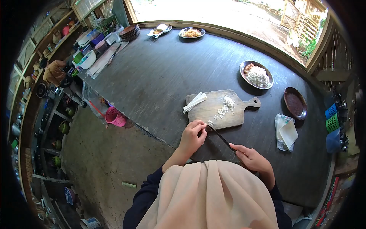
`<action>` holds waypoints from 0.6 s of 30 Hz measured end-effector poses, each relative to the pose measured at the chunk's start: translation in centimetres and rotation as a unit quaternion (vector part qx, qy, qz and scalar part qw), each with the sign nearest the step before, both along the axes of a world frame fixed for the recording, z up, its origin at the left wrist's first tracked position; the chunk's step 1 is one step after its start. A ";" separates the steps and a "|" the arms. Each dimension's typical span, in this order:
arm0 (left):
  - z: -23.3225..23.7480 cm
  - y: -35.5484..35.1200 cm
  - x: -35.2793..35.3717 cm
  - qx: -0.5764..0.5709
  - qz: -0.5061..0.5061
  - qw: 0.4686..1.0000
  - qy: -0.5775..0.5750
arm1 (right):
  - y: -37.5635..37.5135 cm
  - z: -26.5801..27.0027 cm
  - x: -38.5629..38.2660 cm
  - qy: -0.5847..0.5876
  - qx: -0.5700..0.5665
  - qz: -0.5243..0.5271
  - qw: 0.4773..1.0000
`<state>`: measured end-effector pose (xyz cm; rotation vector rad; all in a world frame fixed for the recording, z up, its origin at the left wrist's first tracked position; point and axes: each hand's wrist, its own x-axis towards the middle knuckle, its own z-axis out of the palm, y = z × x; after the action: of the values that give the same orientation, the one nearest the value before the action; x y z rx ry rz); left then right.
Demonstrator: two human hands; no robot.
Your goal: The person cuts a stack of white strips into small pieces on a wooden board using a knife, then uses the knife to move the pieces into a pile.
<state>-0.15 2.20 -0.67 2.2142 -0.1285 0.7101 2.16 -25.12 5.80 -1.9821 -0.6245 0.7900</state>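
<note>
My right hand [252, 157] is wrapped round the handle of a knife [219, 135], whose dark blade slants up and left to the near edge of a wooden cutting board [198, 113]. At the blade's tip, the bent fingers of my left hand [193, 136] are pinched together; whatever they hold is too small to make out. On the board's left side lie several long white strips [195, 101], possibly of dough or a vegetable. Small white cut pieces [228, 103] are heaped right of its middle, with a few trailing toward my left hand.
Behind the board stands a plate [244, 78] with white shreds and reddish-brown food. A brown plate [294, 103] and a plastic bag with white sheets [288, 133] are at right. Plates of food [191, 33] line the table's far edge. A pink basket [115, 117] hangs at left.
</note>
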 end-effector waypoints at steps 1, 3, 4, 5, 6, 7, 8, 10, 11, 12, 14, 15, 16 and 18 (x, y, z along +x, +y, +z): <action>0.1 0.0 0.0 -0.001 -0.002 1.000 0.006 | 0.1 0.1 -0.1 0.001 0.002 -0.001 1.000; 0.2 0.2 -0.1 0.000 -0.006 1.000 0.013 | 0.7 0.7 -0.4 0.012 -0.026 -0.014 0.999; 0.3 0.3 -0.2 -0.004 -0.012 1.000 0.019 | 0.9 0.8 -0.5 0.012 -0.024 -0.014 1.000; 0.3 0.4 -0.2 -0.009 -0.017 1.000 0.025 | 1.0 0.8 -0.6 0.010 -0.019 -0.019 1.000; 0.3 0.4 -0.2 -0.008 -0.017 1.000 0.025 | 1.1 0.9 -0.7 0.007 -0.015 -0.023 1.000; 0.4 0.4 -0.3 -0.003 -0.019 0.999 0.025 | 1.1 1.1 -0.7 0.008 -0.015 -0.023 1.000; 0.4 0.4 -0.3 0.003 -0.022 0.999 0.025 | 1.2 1.3 -0.7 0.010 -0.024 -0.020 0.999; 0.5 0.4 -0.3 -0.003 -0.023 0.999 0.027 | 1.2 1.4 -0.6 0.013 -0.033 -0.019 0.999; 0.5 0.4 -0.3 -0.008 -0.023 0.999 0.029 | 1.1 1.4 -0.5 0.016 -0.031 -0.018 0.999; 0.4 0.4 -0.3 -0.008 -0.024 0.999 0.030 | 1.0 1.3 -0.5 0.019 -0.029 -0.017 0.999; 0.4 0.6 -0.3 -0.011 -0.029 0.999 0.030 | 0.9 0.9 -0.4 0.020 -0.024 -0.014 0.999; 0.4 0.6 -0.2 -0.011 -0.028 0.999 0.030 | 0.8 0.8 -0.3 0.020 -0.020 -0.012 1.000; 0.5 0.7 -0.2 -0.014 -0.031 0.999 0.031 | 0.9 0.8 -0.3 0.019 -0.020 -0.011 1.000; 0.5 0.6 -0.2 -0.018 -0.033 0.999 0.032 | 0.9 0.8 -0.2 0.038 -0.028 -0.021 0.999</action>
<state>-0.35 2.84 -0.13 2.1856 -0.1549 0.5991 1.96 -24.21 6.62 -1.9997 -0.5186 0.8617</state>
